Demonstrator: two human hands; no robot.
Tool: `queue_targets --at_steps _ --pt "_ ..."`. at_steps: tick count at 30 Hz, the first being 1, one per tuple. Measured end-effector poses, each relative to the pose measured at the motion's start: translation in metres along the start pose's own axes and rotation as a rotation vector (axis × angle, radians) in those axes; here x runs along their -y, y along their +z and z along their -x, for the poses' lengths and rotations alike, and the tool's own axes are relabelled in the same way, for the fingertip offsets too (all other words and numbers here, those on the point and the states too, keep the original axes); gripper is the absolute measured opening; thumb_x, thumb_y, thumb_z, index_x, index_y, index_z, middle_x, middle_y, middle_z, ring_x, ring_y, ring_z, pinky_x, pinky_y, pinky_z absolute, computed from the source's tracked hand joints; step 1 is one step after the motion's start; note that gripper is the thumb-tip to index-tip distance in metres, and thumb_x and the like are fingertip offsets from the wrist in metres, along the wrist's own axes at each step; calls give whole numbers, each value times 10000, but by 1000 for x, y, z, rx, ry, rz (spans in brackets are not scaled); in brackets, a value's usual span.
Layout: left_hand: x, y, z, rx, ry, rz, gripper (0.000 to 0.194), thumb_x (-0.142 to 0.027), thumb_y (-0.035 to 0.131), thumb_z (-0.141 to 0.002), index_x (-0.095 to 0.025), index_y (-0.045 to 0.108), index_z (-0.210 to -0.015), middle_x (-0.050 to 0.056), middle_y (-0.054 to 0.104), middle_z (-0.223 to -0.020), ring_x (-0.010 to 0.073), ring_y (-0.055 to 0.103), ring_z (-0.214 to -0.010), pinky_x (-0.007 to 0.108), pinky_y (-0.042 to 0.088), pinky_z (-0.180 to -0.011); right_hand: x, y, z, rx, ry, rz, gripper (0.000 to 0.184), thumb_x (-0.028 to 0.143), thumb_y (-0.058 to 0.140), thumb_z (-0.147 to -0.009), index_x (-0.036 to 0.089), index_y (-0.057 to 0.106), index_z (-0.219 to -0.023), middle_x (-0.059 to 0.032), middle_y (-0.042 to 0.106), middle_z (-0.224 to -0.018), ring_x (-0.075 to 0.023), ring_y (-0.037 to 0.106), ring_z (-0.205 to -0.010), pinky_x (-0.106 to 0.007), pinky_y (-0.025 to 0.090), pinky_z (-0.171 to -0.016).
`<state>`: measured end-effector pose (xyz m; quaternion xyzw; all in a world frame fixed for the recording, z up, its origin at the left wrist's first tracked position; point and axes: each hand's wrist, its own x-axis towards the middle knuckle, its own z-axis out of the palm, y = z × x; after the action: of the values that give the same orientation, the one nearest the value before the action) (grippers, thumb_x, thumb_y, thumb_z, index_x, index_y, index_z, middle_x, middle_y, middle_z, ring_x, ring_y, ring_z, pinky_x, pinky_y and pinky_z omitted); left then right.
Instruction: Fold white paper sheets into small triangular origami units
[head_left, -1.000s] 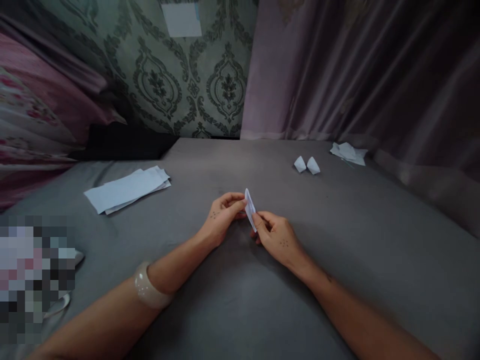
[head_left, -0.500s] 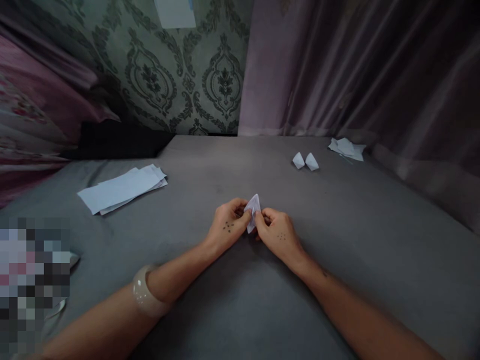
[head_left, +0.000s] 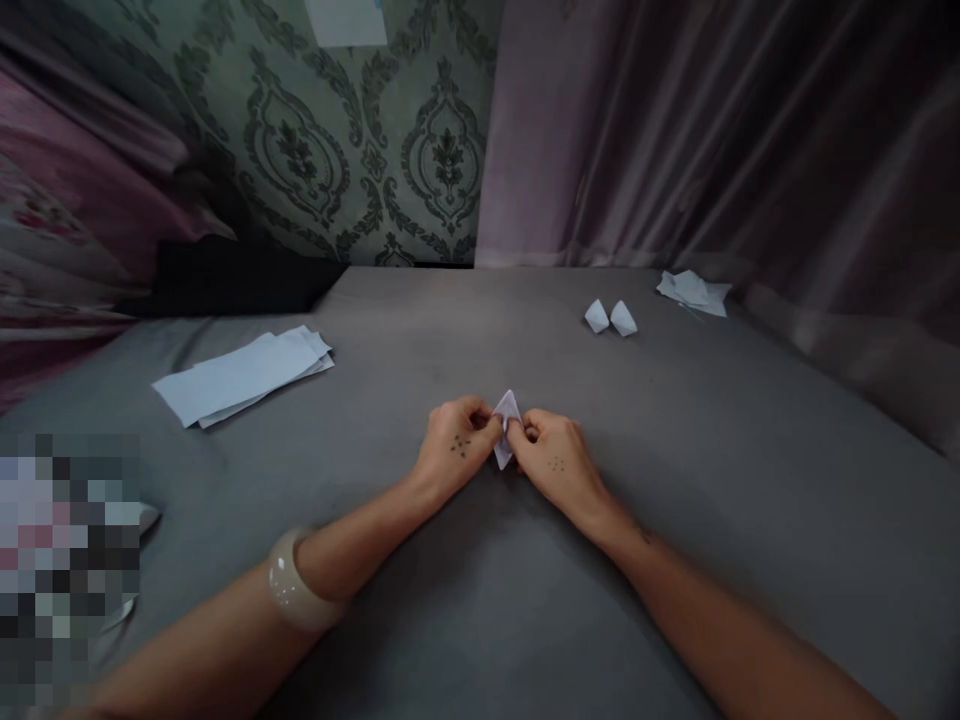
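Observation:
Between my two hands is a small folded white paper piece [head_left: 508, 405], diamond-shaped with pointed ends at top and bottom. My left hand [head_left: 456, 445] pinches its left side, thumb on the near face. On the other side, my right hand [head_left: 556, 455] grips it the same way, thumb close to the left one. Both sets of fingers behind the paper are partly hidden. Two finished-looking folded paper shapes, a left one [head_left: 597, 317] and a right one [head_left: 623, 319], stand side by side farther back to the right.
A stack of white paper strips [head_left: 244, 378] lies at left on the grey sheet [head_left: 435, 610]. Crumpled paper scraps [head_left: 694, 292] sit at the back right. Black cloth [head_left: 240, 278] lies at the back left, below the patterned wall. Curtains [head_left: 660, 130] hang behind on the right.
The folded paper has turned slightly and stands a bit more upright, with my fingers shifted a little along its edges. The view has moved slightly.

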<state>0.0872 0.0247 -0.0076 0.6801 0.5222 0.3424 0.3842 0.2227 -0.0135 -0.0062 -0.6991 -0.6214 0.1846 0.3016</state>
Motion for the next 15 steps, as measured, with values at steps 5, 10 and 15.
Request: queue_targets --at_steps 5,10,15 --pt "-4 0 2 2 -30 -93 102 -254 580 -723 -171 623 -682 12 611 -615 132 525 -569 229 321 -533 -1 1 -1 40 46 -14 292 321 511 -824 202 577 -565 -40 641 -545 -140 552 -473 -250 326 -475" --pt "-5 -2 2 71 -63 -67 63 -197 570 -674 -180 585 -732 -6 594 -620 127 511 -564 224 319 -528 -4 1 -2 153 137 -93 238 280 538 -773 204 608 -559 -18 627 -487 -135 546 -424 -243 331 -443" --pt "3 -3 -5 219 -137 -6 137 -176 572 -617 -168 605 -750 -34 530 -554 102 436 -487 212 271 -470 -7 -2 -6 244 142 -20 174 231 572 -730 200 621 -566 -11 610 -481 -122 513 -422 -242 298 -436"
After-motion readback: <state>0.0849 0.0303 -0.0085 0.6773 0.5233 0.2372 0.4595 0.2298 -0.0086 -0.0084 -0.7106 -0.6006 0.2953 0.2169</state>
